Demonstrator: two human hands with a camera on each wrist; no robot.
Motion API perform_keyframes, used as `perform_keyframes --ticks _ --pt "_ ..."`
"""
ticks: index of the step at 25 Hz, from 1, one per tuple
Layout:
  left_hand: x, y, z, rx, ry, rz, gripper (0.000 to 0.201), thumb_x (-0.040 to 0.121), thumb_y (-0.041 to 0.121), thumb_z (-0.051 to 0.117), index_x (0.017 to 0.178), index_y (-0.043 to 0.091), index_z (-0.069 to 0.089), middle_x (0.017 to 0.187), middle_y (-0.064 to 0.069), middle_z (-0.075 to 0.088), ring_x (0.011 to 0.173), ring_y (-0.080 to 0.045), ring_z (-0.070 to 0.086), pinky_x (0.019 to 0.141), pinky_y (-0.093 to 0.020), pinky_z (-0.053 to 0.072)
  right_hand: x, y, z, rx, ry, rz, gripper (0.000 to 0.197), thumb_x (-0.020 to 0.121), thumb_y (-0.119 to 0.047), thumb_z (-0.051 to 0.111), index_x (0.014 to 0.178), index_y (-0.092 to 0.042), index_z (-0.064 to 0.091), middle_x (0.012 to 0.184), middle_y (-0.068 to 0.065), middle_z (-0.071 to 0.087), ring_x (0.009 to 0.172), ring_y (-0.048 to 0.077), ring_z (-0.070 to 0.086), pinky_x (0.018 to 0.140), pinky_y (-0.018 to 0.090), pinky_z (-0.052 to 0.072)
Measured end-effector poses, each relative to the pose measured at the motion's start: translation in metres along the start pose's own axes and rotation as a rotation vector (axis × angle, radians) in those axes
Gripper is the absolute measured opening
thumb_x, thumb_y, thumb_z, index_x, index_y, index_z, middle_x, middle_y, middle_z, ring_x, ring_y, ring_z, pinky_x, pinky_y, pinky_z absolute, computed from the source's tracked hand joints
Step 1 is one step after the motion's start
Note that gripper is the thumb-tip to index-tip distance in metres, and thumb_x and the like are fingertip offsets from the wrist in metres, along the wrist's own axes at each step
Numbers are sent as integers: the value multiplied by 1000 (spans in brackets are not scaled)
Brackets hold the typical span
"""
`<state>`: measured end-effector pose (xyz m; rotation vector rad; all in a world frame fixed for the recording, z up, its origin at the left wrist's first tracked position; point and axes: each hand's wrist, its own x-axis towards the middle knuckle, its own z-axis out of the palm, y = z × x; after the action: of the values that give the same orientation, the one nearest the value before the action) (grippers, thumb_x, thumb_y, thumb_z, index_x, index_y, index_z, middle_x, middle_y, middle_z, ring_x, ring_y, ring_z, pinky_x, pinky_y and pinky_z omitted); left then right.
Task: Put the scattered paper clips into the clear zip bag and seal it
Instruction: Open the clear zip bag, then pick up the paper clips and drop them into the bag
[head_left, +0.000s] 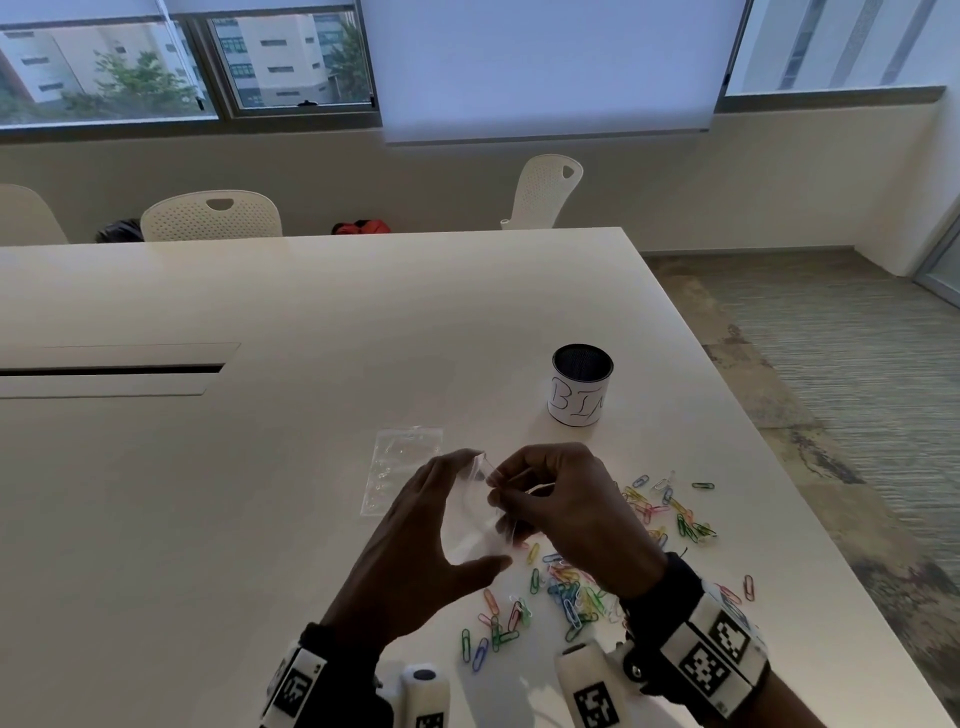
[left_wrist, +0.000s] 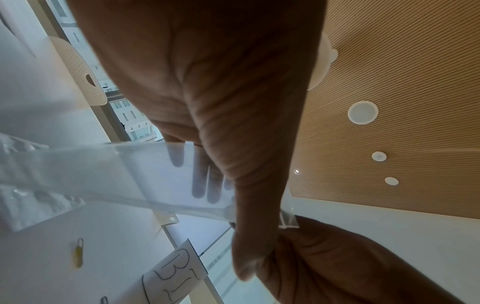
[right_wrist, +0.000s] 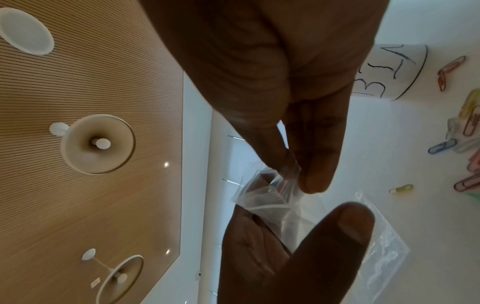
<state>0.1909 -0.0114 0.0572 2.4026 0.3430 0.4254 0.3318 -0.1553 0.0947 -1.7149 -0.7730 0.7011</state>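
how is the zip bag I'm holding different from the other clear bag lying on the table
The held zip bag is lifted off the table between the left hand and right hand; the spare clear bag lies flat, untouched. The held zip bag is bowed and creased, with the right hand pinching its top edge; the spare clear bag looks flat. Both are clear plastic, and neither visibly holds any paper clips.

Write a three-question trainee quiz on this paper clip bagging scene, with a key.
1. True or false: the paper clips lie on the table.
2. Which hand pinches the top edge of the zip bag: A) left hand, B) right hand?
3. Fill in: the bin stands ___ from the person than the clips.

Key: 1 true; 2 B; 3 farther.
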Motion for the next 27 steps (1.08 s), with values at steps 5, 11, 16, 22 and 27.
perform_keyframes --ticks 5,11,16,22,27 --pt "0 -7 6 -11 25 -7 79 76 52 77 144 34 40 135 20 55 123 0 53 106 -28 49 3 1 2 -3 -20 17 9 90 -4 75 99 -5 74 87 12 78 71 24 79 65 32 66" --pt "-2 -14 6 -60 23 -24 76 75 51 82 138 37 42 126 24 57 117 2 56 98 -19 47 9 5 -5 -8 -15 54 10 89 -5 76 98 -4 73 88 14 78 77 26 79 70 33 67" --pt "-2 -15 13 -57 43 -46 85 75 51 84 145 36 38 129 27 54 119 7 54 98 -11 43 11 5 6 -42 -50 41 8 91 -6 74 98 -4 73 87 13 77 74 23 79 66 25 64" --pt "-8 -35 4 -21 78 -100 61 79 26 83 128 36 48 107 23 57 106 1 58 89 -12 43 42 26 -10 -381 89 -44 6 96 -20 70 95 -15 74 90 -2 76 70 10 71 67 22 56" --pt "-14 -49 -3 -8 81 -135 58 77 23 85 118 39 49 104 20 60 101 -2 61 88 -20 51 98 58 -5 -735 -145 -242 22 99 -8 62 115 -13 76 114 6 78 98 15 74 89 32 61"
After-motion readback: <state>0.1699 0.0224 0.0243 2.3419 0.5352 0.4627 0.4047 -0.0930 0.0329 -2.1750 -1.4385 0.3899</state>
